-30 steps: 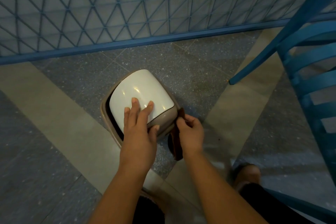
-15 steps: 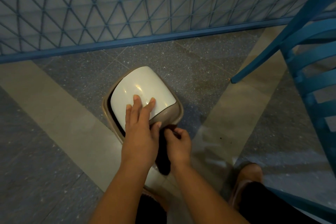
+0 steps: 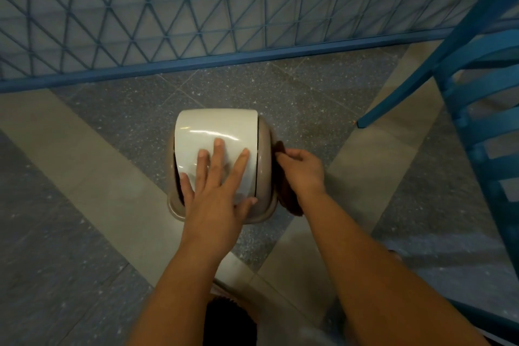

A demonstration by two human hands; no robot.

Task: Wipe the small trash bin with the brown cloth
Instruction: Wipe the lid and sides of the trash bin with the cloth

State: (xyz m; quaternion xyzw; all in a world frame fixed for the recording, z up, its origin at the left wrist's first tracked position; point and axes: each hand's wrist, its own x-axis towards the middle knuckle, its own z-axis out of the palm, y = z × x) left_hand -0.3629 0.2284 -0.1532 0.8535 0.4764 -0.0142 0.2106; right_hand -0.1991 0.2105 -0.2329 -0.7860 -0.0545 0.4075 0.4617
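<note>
A: Beige plastic small trash bin [image 3: 264, 166] with white swing lid stands on the grey floor [image 3: 84, 233]; left hand [image 3: 216, 191] lies flat, fingers spread, on the lid.

B: Right hand [image 3: 302, 170] clutches the dark brown cloth [image 3: 286, 191] against the bin's right side.

Speckled dark grey floor tiles [image 3: 295, 93] fill the frame, cut by pale beige bands [image 3: 92, 177] that run diagonally and meet in the lower middle. Along the top stands a blue lattice fence [image 3: 196, 8] of triangular mesh, with a solid blue bottom rail [image 3: 224, 57]. On the right, a blue slatted chair [image 3: 483, 109], one leg tip [image 3: 361, 123] planted on the beige band.
</note>
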